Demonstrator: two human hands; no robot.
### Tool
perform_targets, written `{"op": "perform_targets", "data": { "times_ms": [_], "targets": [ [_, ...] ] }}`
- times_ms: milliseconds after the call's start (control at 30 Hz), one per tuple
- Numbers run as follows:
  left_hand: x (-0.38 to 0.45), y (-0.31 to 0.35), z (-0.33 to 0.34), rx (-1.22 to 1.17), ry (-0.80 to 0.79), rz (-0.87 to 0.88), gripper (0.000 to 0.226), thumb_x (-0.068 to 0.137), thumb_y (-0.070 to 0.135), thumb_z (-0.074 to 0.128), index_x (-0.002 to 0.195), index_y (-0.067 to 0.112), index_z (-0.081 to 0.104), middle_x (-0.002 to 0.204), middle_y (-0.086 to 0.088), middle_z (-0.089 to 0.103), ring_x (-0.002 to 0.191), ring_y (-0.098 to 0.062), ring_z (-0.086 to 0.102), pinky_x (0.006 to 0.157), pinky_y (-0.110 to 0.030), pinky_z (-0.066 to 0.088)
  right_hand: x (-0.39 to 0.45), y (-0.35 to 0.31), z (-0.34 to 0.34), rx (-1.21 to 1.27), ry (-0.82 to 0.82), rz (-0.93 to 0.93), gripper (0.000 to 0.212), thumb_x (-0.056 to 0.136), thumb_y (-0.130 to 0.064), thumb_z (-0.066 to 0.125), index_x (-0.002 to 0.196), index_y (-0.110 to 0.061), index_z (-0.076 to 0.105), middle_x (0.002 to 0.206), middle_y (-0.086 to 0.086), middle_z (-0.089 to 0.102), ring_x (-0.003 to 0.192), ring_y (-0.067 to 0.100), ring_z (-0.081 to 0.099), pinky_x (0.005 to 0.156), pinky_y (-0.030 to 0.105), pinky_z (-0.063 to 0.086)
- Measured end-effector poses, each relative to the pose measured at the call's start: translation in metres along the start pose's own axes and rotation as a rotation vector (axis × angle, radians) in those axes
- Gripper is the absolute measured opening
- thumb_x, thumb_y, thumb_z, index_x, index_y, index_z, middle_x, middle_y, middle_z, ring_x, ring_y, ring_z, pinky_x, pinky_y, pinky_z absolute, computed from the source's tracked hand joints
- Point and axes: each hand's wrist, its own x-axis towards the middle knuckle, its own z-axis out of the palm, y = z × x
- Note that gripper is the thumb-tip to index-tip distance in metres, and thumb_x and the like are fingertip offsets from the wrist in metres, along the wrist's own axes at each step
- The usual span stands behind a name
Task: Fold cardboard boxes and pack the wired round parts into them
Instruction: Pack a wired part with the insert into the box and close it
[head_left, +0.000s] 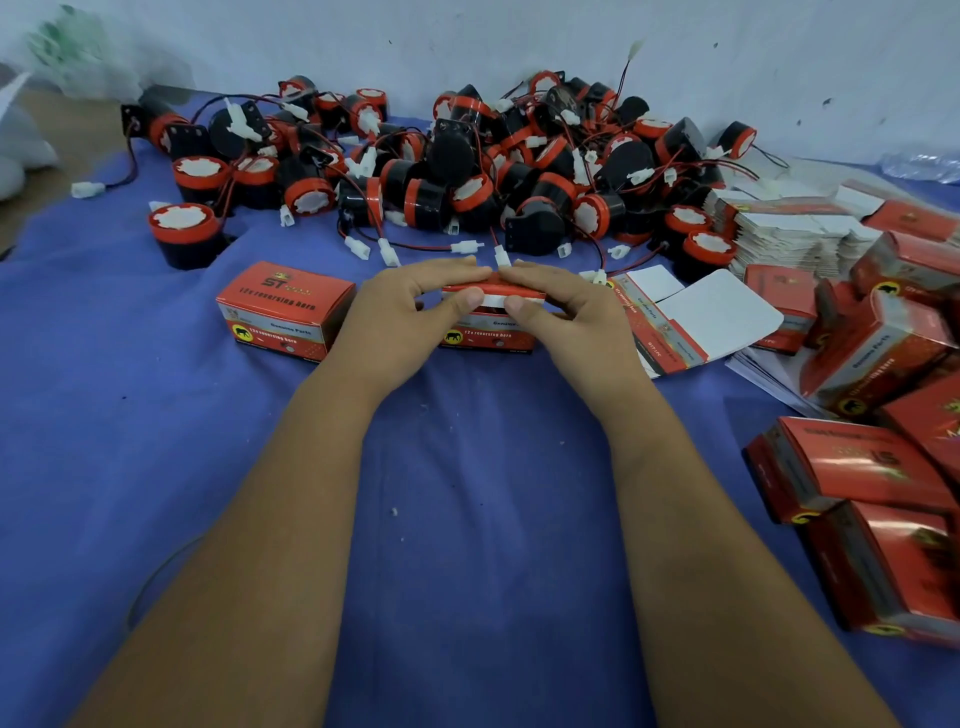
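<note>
Closed box (283, 310) left of held box (488, 332); parts heap (467, 171) behind; flat blanks (795, 236), folded boxes (878, 488) right.

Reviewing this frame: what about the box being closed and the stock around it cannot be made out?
Head view only:
- Box in hand: contents hidden; left hand and right hand cover the lid and top opening.
- Closed box to the left: whether it holds a part is hidden by its own walls.
- Finished boxes: cut off by the right edge, count unknown.
- Pile of round parts: overlapping and tangled, uncountable.
- White bag: blurred, contents unreadable.
</note>
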Motion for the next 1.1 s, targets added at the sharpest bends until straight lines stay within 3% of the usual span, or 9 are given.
{"op": "perform_targets", "data": {
  "times_ms": [133,233,367,467,633,733,833,967,1100],
  "targets": [
    [0.0,0.002,0.001,0.002,-0.093,0.023,0.033,0.1,0.024,0.056,0.12,0.05,0.055,0.149,0.013,0.045,0.139,0.001,0.034,0.111,-0.017,0.033,-0.001,0.0,0.0,0.059,-0.006,0.003,0.032,0.092,-0.006,0.063,0.12,-0.021,0.066,0.137,0.0,0.056,0.13,0.011,0.048,0.105,0.035,0.046],
    [0.0,0.004,0.009,0.09,-0.012,0.073,0.034,0.101,0.018,0.055,0.127,0.041,0.058,0.152,0.009,0.044,0.144,-0.004,0.03,0.109,-0.006,0.024,0.0,-0.001,0.006,0.044,0.117,-0.009,0.029,0.088,-0.003,0.067,0.115,-0.015,0.07,0.121,-0.007,0.059,0.125,0.01,0.052,0.104,0.032,0.045],
    [0.0,0.007,0.019,0.387,0.111,0.112,0.035,0.1,0.024,0.056,0.134,0.029,0.059,0.148,0.007,0.049,0.149,-0.017,0.023,0.123,-0.043,0.008,0.003,0.0,0.011,-0.088,0.233,-0.052,0.023,0.085,-0.01,0.073,0.106,-0.018,0.074,0.108,-0.006,0.05,0.099,-0.011,0.05,0.083,0.002,0.039],
    [-0.001,0.006,0.018,0.521,0.091,0.139,0.045,0.095,0.032,0.063,0.139,0.031,0.054,0.15,0.011,0.046,0.151,-0.016,0.018,0.122,-0.05,0.0,0.003,-0.001,0.01,-0.106,0.247,-0.03,0.022,0.084,-0.012,0.073,0.105,-0.019,0.074,0.108,0.0,0.057,0.102,0.003,0.055,0.086,0.006,0.042],
    [0.001,0.005,0.018,0.575,0.058,0.1,0.047,0.098,0.026,0.059,0.142,0.034,0.049,0.152,0.012,0.042,0.152,-0.018,0.014,0.121,-0.047,0.0,0.0,-0.002,0.005,-0.166,0.195,-0.079,0.026,0.084,-0.007,0.072,0.109,-0.017,0.074,0.103,-0.001,0.057,0.088,-0.015,0.051,0.077,0.002,0.039],
    [0.001,0.006,0.018,0.638,0.061,0.062,0.044,0.1,0.031,0.053,0.144,0.036,0.046,0.154,0.013,0.04,0.152,-0.019,0.013,0.12,-0.047,0.0,0.0,-0.002,0.007,-0.232,0.153,-0.091,0.035,0.083,0.002,0.067,0.113,-0.015,0.071,0.117,0.003,0.051,0.098,-0.006,0.05,0.081,0.004,0.042],
    [0.0,0.008,0.019,0.704,0.066,0.072,0.043,0.102,0.025,0.051,0.144,0.031,0.047,0.154,0.01,0.041,0.151,-0.019,0.017,0.121,-0.046,0.004,0.003,-0.001,0.011,-0.278,0.153,-0.083,0.039,0.083,0.007,0.064,0.113,-0.017,0.071,0.126,-0.004,0.04,0.116,0.007,0.043,0.094,0.019,0.046],
    [-0.004,0.018,0.027,0.616,0.129,0.272,0.032,0.093,0.0,0.055,0.121,0.005,0.069,0.129,-0.011,0.066,0.128,-0.032,0.053,0.108,-0.04,0.033,0.004,0.002,0.011,-0.309,0.163,-0.091,0.041,0.082,0.006,0.063,0.111,-0.022,0.072,0.127,-0.006,0.043,0.113,0.003,0.04,0.086,0.002,0.036],
    [-0.006,0.023,0.033,0.53,0.143,0.22,0.023,0.091,-0.002,0.059,0.108,0.002,0.073,0.115,-0.011,0.069,0.11,-0.031,0.056,0.088,-0.027,0.04,0.001,-0.001,0.018,-0.503,0.229,-0.205,0.036,0.082,0.006,0.063,0.107,-0.017,0.074,0.119,0.002,0.053,0.108,0.018,0.047,0.086,0.024,0.041]
  ]
}}
